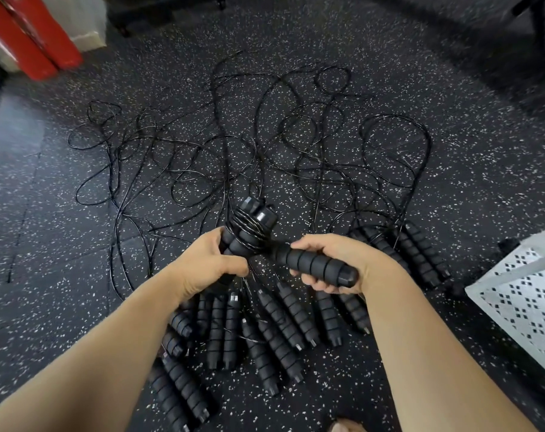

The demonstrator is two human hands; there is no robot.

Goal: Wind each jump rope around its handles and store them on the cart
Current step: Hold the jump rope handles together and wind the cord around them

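While the left hand point(209, 264) curls its fingers tight round the lower end of a bundle of handles point(244, 235) held upright over the floor, the right hand point(329, 264) wraps fingers and thumb round a single foam handle point(316, 264) that lies nearly level, its inner end touching the bundle. A few turns of thin black cord point(245, 222) are wound round the bundle just below its two hard end caps. Whether the single handle belongs to the same rope as the bundle cannot be told. Beyond the hands, a tangle of loose ropes point(233, 151) spreads in loops across the speckled black floor point(452, 135), the strands running back toward the person. Below and beside the hands lie the other handles point(283, 322), ribbed black foam grips lying side by side in rough pairs on the floor, some partly hidden by the forearms, with two more pairs near the right wrist. At the right edge stands the white cart point(523, 294), only a corner of its perforated metal side showing, close to the rightmost handles. Red pads point(31, 35) lean in the far left corner, blurred.
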